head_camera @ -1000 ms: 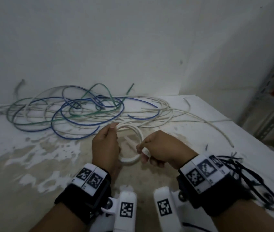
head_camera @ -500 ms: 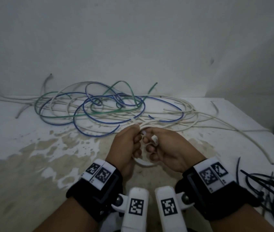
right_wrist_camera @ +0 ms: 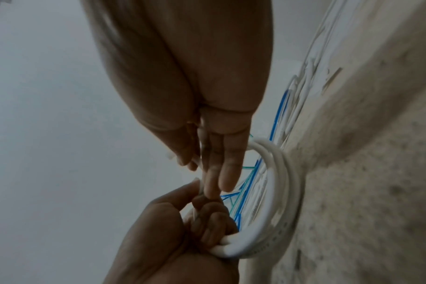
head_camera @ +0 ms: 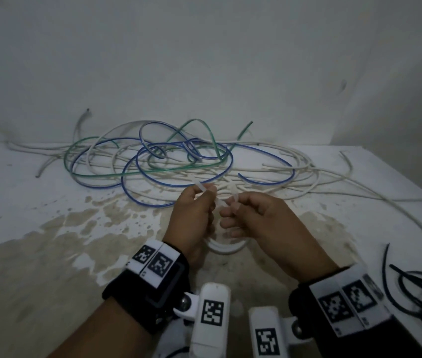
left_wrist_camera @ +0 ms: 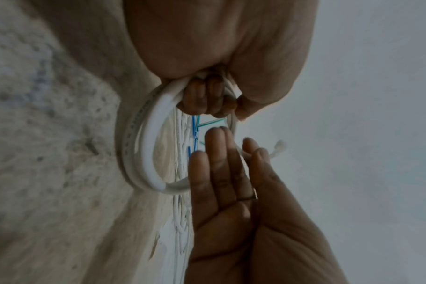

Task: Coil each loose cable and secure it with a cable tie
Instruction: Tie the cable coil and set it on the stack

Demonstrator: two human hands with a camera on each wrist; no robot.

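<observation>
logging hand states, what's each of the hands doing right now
Left hand: closed, gripping the coiled white cable and pinching the cable tie.
Right hand: thumb and forefinger pinching the cable tie, other fingers straight.

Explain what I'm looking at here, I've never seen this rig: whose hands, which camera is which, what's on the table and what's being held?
No machine: a person works bare-handed, with cameras strapped on the head and on each wrist. The wide picture is the head camera looking down; the two close ones look along each hand. The left hand grips a small white cable coil with its curled fingers and pinches one end of a pale cable tie. The right hand pinches the tie's other end, its remaining fingers fairly straight. Behind the hands, on the stained white table, lies a tangle of loose cables, white, blue and green. At the right edge lies a pile of dark strands, perhaps spare ties; I cannot tell.
</observation>
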